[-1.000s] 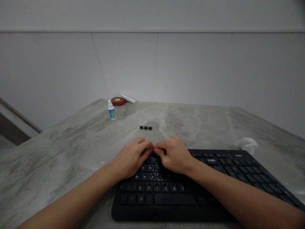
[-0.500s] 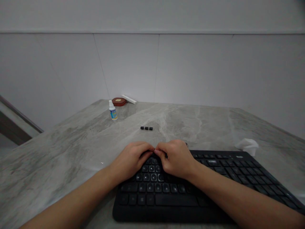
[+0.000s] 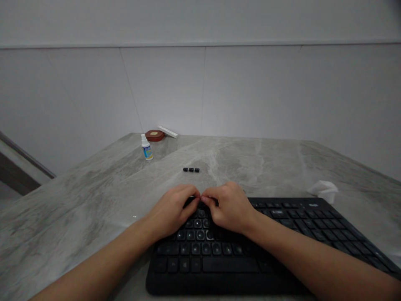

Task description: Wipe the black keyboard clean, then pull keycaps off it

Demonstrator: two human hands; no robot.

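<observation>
A black keyboard (image 3: 232,264) lies in front of me on the grey marbled table. Over its back left edge, my left hand (image 3: 173,209) and my right hand (image 3: 230,207) meet at the fingertips. Each hand pinches thumb against forefinger; whatever sits between the fingertips is too small and hidden to make out. Beyond the hands, three small black keycaps (image 3: 191,169) rest in a row on the table. My hands and right forearm cover parts of the keyboard's upper rows.
A white spray bottle (image 3: 147,149) with a blue label stands at the back left. Behind it are a reddish-brown case (image 3: 154,136) and a white strip-shaped object (image 3: 168,132). Crumpled white tissue (image 3: 326,190) lies behind the keyboard's right part. A pale wall (image 3: 250,92) borders the table's far edge.
The view has shifted slightly, so everything sits a little differently in the picture. Both hands keep the same pinch at the keyboard's back edge.
</observation>
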